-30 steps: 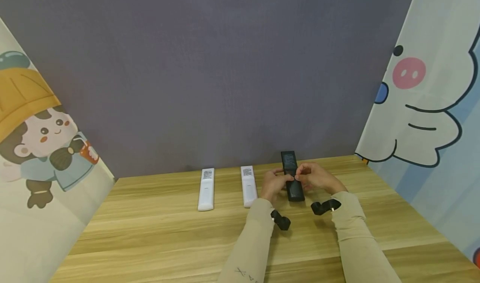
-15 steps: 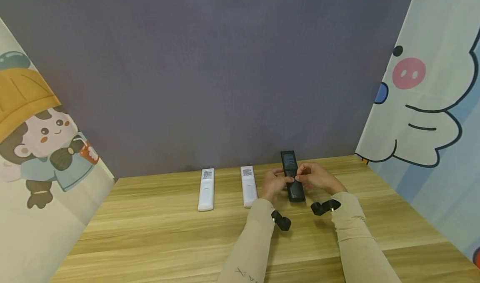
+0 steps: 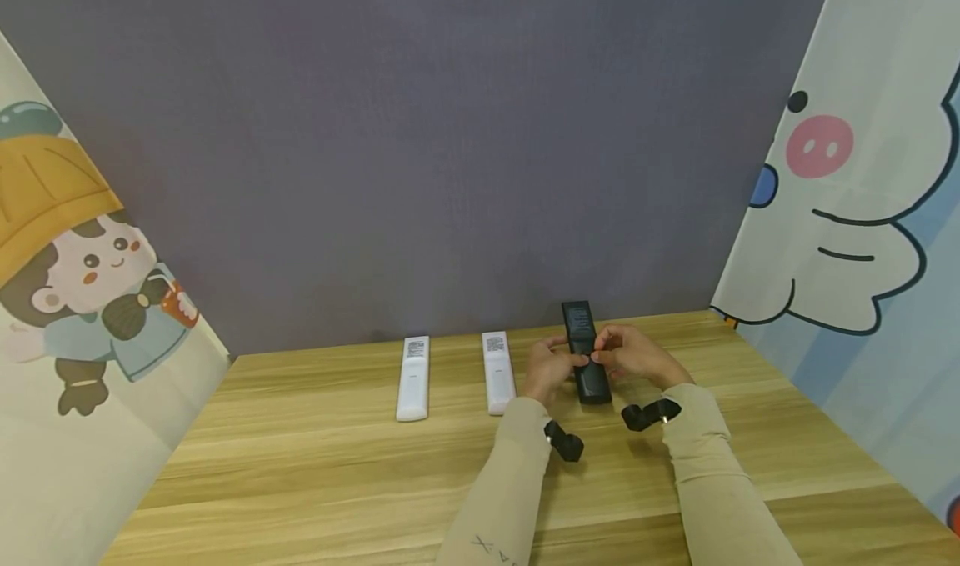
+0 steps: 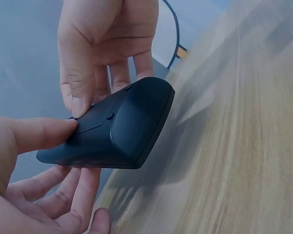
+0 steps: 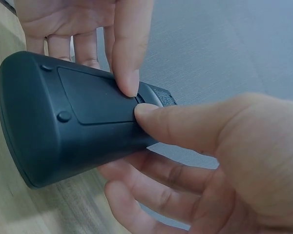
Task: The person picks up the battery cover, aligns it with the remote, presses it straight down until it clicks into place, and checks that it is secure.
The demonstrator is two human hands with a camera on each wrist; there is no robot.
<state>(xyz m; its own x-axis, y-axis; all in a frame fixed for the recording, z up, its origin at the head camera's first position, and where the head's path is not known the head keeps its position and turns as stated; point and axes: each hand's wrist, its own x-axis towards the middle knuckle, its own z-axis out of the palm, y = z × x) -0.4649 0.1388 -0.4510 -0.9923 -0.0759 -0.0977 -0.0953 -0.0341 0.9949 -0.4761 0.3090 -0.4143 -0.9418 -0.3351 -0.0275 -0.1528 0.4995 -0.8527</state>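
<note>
A black remote control (image 3: 595, 383) is held back side up between both hands over the table. My left hand (image 3: 549, 369) grips its left side, thumb on top and fingers underneath. From the right, my right hand (image 3: 636, 356) grips it the same way. In the right wrist view both thumbtips press side by side at the top edge of the battery cover (image 5: 95, 97), which lies in its recess. Two small round feet show near the remote's end. In the left wrist view the remote's rounded end (image 4: 141, 122) faces the camera, its shadow on the wood below.
Two white remote controls lie back side up to the left, one nearer (image 3: 498, 374) the left hand and one farther off (image 3: 413, 380). A grey wall (image 3: 450, 149) rises behind the wooden table (image 3: 315, 466). Cartoon-printed panels (image 3: 832, 241) flank both sides.
The near end of the black remote has shifted very slightly to the right. Both hands keep their hold, and the white remotes stay where they were.
</note>
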